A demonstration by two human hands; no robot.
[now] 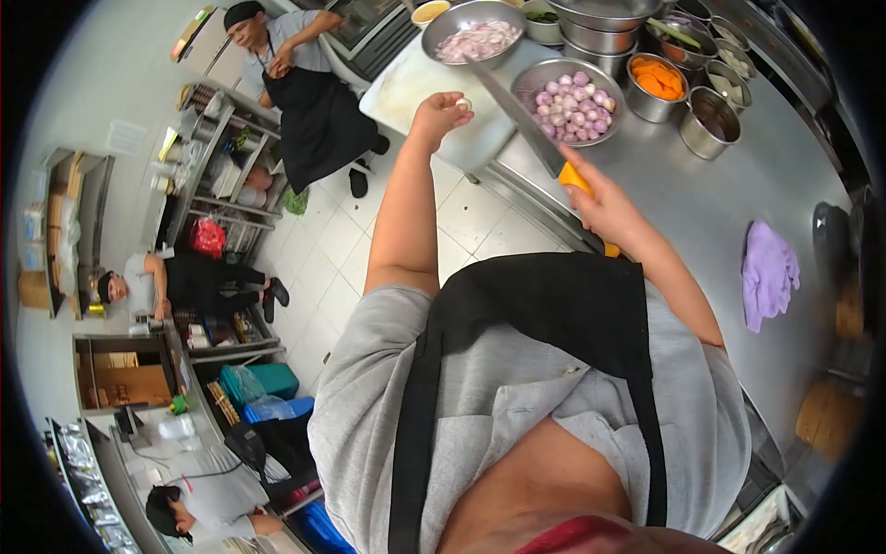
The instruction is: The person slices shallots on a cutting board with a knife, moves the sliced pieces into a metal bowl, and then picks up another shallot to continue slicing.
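My left hand (pixel 440 120) is closed in a pinch around a small pale shallot (pixel 464 104), held over the white cutting board (pixel 397 100). My right hand (pixel 604 205) grips the yellow handle of a large kitchen knife (pixel 524 120). Its blade slants up and left, passing in front of the rim of a steel bowl (pixel 613 85) with whole peeled shallots (pixel 574 106) in it. At the far end of the board stands another steel bowl (pixel 441 54), which holds sliced shallots (pixel 478 41).
Steel pots and bowls crowd the back of the steel table (pixel 683 212), one with orange carrot slices (pixel 658 79). A purple cloth (pixel 770 275) lies at the right. Three other people are at the left, one in a black apron (pixel 318 138) near the board.
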